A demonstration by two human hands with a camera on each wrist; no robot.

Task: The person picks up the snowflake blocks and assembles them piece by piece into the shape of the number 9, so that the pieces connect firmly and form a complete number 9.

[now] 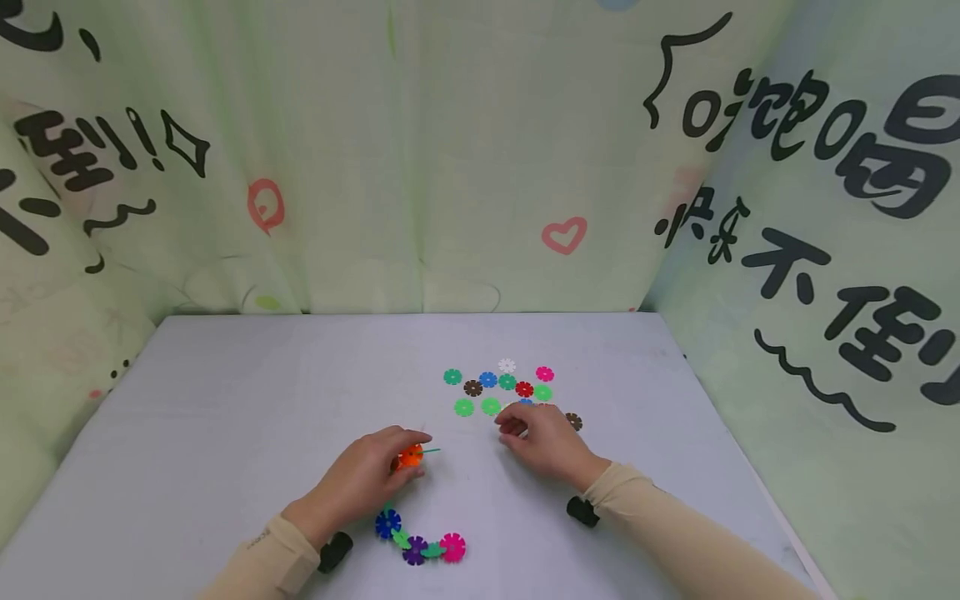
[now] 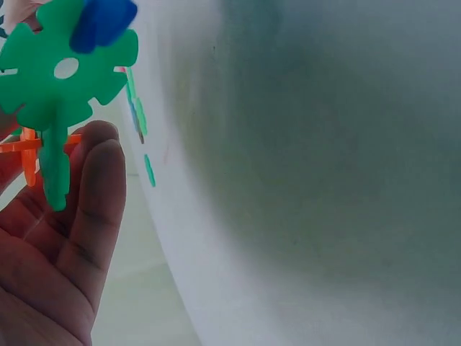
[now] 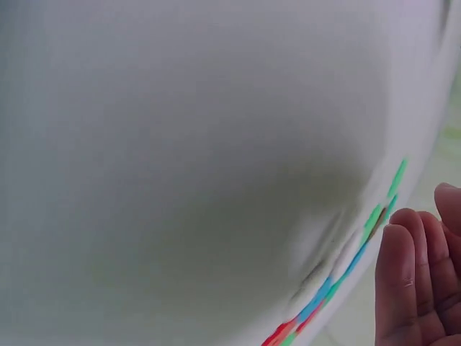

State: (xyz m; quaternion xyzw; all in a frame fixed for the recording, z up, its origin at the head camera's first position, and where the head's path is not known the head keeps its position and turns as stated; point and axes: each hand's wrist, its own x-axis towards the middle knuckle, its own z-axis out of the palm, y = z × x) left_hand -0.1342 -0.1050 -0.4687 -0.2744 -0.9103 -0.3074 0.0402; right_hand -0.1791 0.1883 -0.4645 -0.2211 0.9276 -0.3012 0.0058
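Observation:
My left hand pinches an orange notched plastic disc at one end of a chain of interlocked discs. A green disc shows up close in the left wrist view, with orange pieces behind it and a blue one slotted into it. The chain trails down and right over the table through a blue disc and a purple disc to a pink disc. Over the near edge of the scattered discs hovers my right hand, fingers loosely bent. No held piece shows in the right wrist view.
Loose notched discs lie in a cluster behind the right hand, among them a white disc, a red disc and light green discs. The white table is bordered by a printed curtain at the back and sides.

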